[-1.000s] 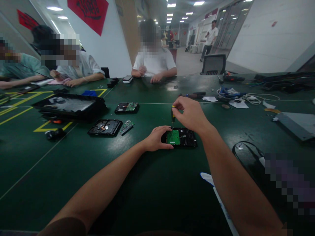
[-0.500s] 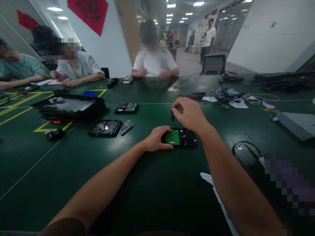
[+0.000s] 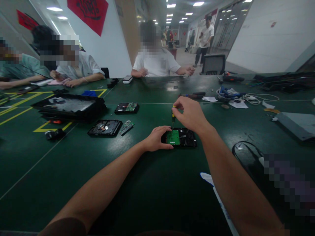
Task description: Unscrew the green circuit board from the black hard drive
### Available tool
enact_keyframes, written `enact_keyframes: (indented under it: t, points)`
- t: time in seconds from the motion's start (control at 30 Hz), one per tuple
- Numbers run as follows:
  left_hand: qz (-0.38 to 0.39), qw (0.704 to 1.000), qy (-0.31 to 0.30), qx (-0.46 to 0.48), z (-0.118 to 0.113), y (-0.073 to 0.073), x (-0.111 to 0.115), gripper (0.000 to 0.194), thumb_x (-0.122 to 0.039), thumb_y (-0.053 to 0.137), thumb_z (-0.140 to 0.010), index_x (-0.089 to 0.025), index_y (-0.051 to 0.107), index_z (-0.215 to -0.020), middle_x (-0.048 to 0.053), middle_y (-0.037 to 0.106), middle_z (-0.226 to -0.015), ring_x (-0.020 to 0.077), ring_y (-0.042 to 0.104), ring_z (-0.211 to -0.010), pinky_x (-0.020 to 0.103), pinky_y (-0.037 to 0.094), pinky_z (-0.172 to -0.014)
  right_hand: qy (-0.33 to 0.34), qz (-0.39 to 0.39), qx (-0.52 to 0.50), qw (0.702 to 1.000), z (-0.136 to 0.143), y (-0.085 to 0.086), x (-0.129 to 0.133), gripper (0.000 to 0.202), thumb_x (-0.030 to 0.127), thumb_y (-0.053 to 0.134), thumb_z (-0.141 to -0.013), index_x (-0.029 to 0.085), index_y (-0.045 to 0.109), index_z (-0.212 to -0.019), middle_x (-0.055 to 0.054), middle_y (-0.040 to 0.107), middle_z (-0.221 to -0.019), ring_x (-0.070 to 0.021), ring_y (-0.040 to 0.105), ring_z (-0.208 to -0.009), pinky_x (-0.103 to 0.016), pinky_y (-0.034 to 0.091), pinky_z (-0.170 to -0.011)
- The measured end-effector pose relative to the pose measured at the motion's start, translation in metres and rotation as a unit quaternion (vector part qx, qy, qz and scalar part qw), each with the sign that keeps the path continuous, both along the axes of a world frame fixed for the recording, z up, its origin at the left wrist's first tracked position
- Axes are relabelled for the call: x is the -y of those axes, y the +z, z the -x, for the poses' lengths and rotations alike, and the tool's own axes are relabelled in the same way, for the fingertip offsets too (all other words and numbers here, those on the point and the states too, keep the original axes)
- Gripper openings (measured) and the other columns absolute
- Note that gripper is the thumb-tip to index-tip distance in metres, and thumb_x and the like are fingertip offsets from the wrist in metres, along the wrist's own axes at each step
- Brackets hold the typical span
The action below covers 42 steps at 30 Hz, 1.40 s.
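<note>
Hard drive [image 3: 188, 137] is lying on the table [image 3: 157, 186], the left hand [image 3: 154, 139] clasping its left end widthwise, the right hand [image 3: 190, 109] pinching a screwdriver [image 3: 173, 117] at its far edge; a black tray [image 3: 73, 114] is holding something pale

- drive [image 3: 185, 137] on bench [image 3: 137, 196], left hand [image 3: 156, 139] around its left end
- screwdriver [image 3: 173, 114] upright in right hand [image 3: 190, 111], at drive's far edge
- left of that: circuit board [image 3: 127, 127], just beside second drive [image 3: 104, 128]
- third drive [image 3: 126, 108] behind the board
- tray stack [image 3: 73, 114] farther left
- metal box [image 3: 297, 124] far right, paper [image 3: 238, 104] behind, left of it
</note>
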<state>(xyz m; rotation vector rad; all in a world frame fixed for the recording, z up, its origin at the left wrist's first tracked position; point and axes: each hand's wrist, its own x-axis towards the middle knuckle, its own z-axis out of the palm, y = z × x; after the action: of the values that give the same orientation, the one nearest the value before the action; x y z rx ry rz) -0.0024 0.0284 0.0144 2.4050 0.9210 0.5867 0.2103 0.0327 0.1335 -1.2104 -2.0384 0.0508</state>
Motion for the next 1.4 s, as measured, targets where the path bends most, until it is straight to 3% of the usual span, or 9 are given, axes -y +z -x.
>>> enact_keyframes:
  t: [1.17, 1.4]
  points:
    - [0.005, 1.0, 0.003, 0.0, -0.0001, -0.0004, -0.0004, 0.085, -0.061, 0.085, -0.072, -0.025, 0.053, -0.142, 0.014, 0.051, -0.156, 0.0367, 0.044, -0.147, 0.056, 0.031, -0.123, 0.012, 0.019, 0.005, 1.0, 0.0007, 0.0026, 0.002, 0.008, 0.029, 0.059, -0.095, 0.024, 0.062, -0.09, -0.006, 0.071, -0.095, -0.0232, 0.063, -0.089, -0.039, 0.046, -0.083]
    - [-0.005, 1.0, -0.006, 0.002, 0.0004, -0.001, -0.0009, 0.085, -0.062, 0.083, -0.073, -0.025, 0.052, -0.144, 0.014, 0.051, -0.156, 0.0354, 0.045, -0.147, 0.055, 0.032, -0.123, -0.008, 0.012, -0.008, 1.0, -0.0003, 0.0004, 0.0003, 0.006, 0.026, 0.064, -0.09, 0.023, 0.06, -0.091, -0.007, 0.071, -0.094, -0.0237, 0.063, -0.086, -0.039, 0.046, -0.08]
